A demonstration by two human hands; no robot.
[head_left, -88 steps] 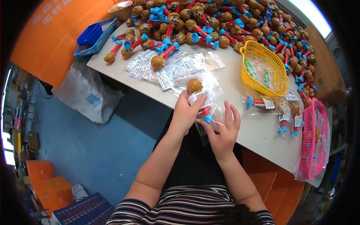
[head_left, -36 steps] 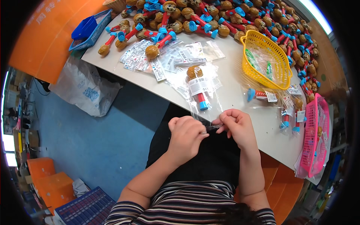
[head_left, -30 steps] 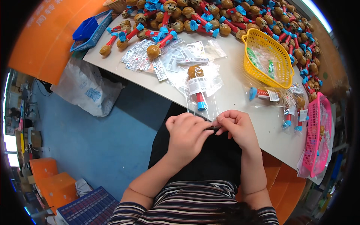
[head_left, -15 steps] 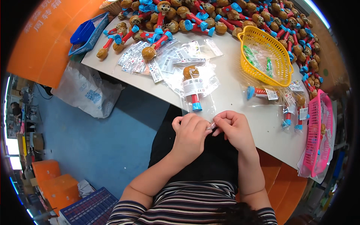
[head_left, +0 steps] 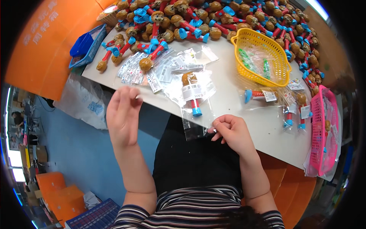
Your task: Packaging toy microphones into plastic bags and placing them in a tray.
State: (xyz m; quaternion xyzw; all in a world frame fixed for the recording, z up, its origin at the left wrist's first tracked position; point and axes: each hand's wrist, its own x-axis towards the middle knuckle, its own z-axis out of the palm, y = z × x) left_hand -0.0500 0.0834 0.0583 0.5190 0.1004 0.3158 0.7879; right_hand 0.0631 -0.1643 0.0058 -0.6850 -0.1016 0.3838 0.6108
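While a clear bag (head_left: 195,129) overhangs the near edge of the table (head_left: 230,101), a brown-headed toy (head_left: 195,104) with a red shaft and blue foot lies inside it; the right hand (head_left: 233,131) pinches the bag's near right edge; the left hand (head_left: 124,118), well apart, has bent fingers, whether gripping anything I cannot tell; beyond, a yellow basket (head_left: 263,79) holds green pieces and clear wrapping; a pink basket (head_left: 316,141) holds clear-wrapped items.

Striped short-sleeved top (head_left: 198,204), black bottoms (head_left: 196,164)
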